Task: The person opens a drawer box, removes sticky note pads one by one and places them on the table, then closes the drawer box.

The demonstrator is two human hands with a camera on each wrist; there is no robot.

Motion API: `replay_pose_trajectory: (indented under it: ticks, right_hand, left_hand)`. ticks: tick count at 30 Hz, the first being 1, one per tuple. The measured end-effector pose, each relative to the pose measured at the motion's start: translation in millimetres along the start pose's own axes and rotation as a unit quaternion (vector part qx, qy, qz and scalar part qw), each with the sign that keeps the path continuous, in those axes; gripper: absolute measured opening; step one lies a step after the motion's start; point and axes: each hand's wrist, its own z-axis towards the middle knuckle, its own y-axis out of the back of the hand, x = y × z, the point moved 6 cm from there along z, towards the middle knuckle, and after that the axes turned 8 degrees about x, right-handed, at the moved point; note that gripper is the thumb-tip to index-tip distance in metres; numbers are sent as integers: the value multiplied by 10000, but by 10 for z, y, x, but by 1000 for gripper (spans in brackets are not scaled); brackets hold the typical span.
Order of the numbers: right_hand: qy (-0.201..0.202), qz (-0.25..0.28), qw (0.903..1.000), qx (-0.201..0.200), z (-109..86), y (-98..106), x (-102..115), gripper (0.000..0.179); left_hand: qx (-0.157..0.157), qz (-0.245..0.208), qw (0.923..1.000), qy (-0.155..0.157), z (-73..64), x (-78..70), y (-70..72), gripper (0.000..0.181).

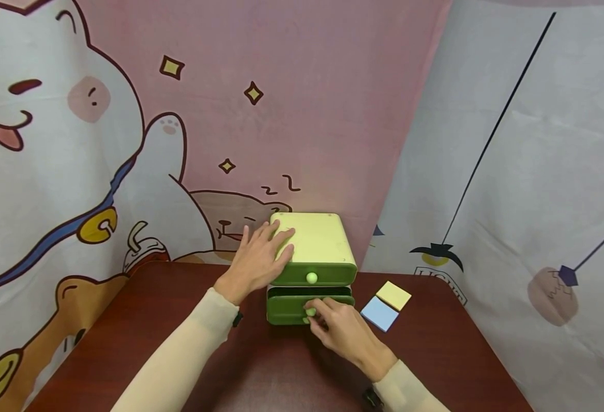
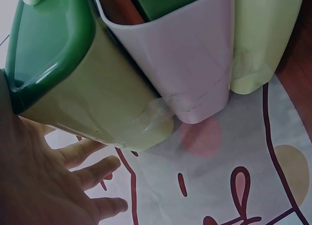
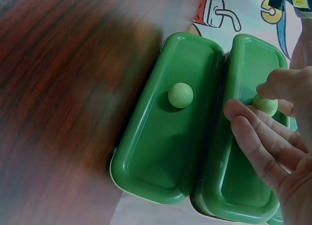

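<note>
Seen at far left, on a printed backdrop (image 1: 307,114): a white cartoon cat (image 1: 29,109) with a yellow bell (image 1: 98,225) on a blue collar. Next, out of a cream left sleeve (image 1: 189,343), a left hand (image 1: 257,257), laid over the upper left edge of a pale yellow, green-fronted cabinet (image 1: 314,234), fingers spread apart and extended. At centre, toward the far edge of a red-brown table (image 1: 425,343), the cabinet itself, upright and front-on to the person. Directly under the top drawer (image 1: 287,276), partly out beneath a dark gap, the middle drawer (image 1: 287,309). Faces the person, level from side to side along the long axis of the front panel; points outward at the round pale-green knob (image 1: 310,312). At that knob, a right hand (image 1: 348,332), thumb and fingers clamped on it. In the right wrist view, parallel alongside, a lowest drawer (image 3: 156,142) with a matching knob; in the left wrist view, a pink casing (image 2: 190,64) between two yellow ones. Farther right, on the table near the cabinet, a blue pad (image 1: 380,313) and a yellow pad (image 1: 394,295), side by side at a slant.
</note>
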Motion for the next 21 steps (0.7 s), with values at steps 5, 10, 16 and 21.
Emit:
replay_pose_trajectory:
  ticks: [5,10,16,21]
  right_hand:
    - [48,-154,9999,-13,-40,7,38,34]
    - [45,-228,9997,37,-74,17,78,38]
    - [107,-264,9996,68,-118,45,129,38]
    - [177,-446,9988,-45,-150,83,187,39]
  left_hand:
    - [24,-11,10000,-12,-9,-6,3,66]
    - [73,6,10000,1,-8,-2,-4,66]
    - [99,11,9999,18,-3,0,-10,65]
    - [59,47,10000,-5,-4,-3,-2,65]
